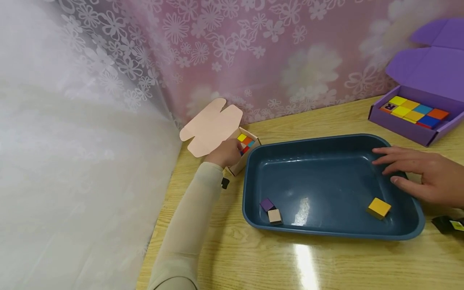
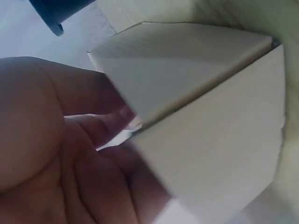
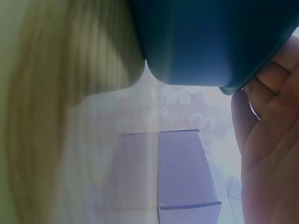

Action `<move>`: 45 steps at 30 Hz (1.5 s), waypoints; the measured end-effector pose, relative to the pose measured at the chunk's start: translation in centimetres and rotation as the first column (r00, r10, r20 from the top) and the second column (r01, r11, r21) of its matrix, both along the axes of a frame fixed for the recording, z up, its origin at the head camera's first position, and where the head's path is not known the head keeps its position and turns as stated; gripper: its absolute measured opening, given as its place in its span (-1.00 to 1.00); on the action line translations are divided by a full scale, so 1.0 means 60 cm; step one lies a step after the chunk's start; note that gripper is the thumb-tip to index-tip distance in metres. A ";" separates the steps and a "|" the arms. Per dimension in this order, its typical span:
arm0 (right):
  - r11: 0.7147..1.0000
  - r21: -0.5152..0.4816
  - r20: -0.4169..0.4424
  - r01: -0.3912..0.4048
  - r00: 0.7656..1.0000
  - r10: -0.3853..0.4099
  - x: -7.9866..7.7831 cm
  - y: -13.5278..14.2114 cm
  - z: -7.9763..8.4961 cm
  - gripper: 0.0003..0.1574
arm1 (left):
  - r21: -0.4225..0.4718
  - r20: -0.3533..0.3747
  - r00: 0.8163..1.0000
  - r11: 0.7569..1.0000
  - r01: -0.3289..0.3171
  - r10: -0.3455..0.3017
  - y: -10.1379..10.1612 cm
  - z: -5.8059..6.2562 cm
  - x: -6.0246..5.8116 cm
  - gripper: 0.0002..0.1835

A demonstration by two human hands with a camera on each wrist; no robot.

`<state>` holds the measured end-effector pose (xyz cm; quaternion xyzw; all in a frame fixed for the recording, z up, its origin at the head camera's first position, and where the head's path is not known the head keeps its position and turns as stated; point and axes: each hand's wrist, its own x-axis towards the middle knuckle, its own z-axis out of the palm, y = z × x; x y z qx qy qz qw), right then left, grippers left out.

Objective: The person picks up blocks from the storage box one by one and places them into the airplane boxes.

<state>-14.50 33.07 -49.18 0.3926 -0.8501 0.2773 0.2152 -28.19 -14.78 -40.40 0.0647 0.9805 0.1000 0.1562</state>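
My left hand (image 1: 225, 153) reaches into a small pale pink box (image 1: 237, 167) of coloured blocks (image 1: 247, 141) beside the tray's left end. In the left wrist view its fingers go over the wall of the box (image 2: 210, 126), which hides the fingertips; I cannot tell whether they pinch a block. My right hand (image 1: 424, 171) lies over the right rim of a dark blue tray (image 1: 315, 173), fingers spread and loosely extended. Inside the tray a yellow block (image 1: 379, 208) sits near the right hand, while a purple block (image 1: 267, 204) and a beige block (image 1: 274, 216) lie together at the near left.
An open purple box (image 1: 402, 124) of several coloured blocks stands at the back right. The pale box's lid (image 1: 214, 127) leans back towards the flowered curtain (image 1: 253, 60). A black item (image 1: 447, 224) is at the right edge, on the wooden table (image 1: 232, 257).
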 end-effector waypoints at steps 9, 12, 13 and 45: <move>1.000 0.006 -0.002 0.015 1.000 -0.015 -0.002 0.002 0.000 -0.38 | -0.122 -0.244 0.915 0.946 0.300 -0.322 0.136 0.066 0.089 -0.67; 1.000 0.000 -0.001 0.007 1.000 -0.007 -0.002 0.003 -0.001 -0.38 | -0.195 -0.178 0.846 0.860 0.471 -0.504 0.212 0.068 0.136 -0.64; 1.000 -0.001 0.001 0.000 1.000 0.000 -0.002 0.003 -0.001 -0.38 | -0.219 -0.139 0.815 0.820 0.529 -0.562 0.237 0.065 0.153 -0.62; 1.000 -0.011 -0.002 -0.023 1.000 0.023 -0.009 0.006 -0.004 -0.36 | -0.253 -0.083 0.697 0.691 0.677 -0.713 0.292 0.068 0.188 -0.62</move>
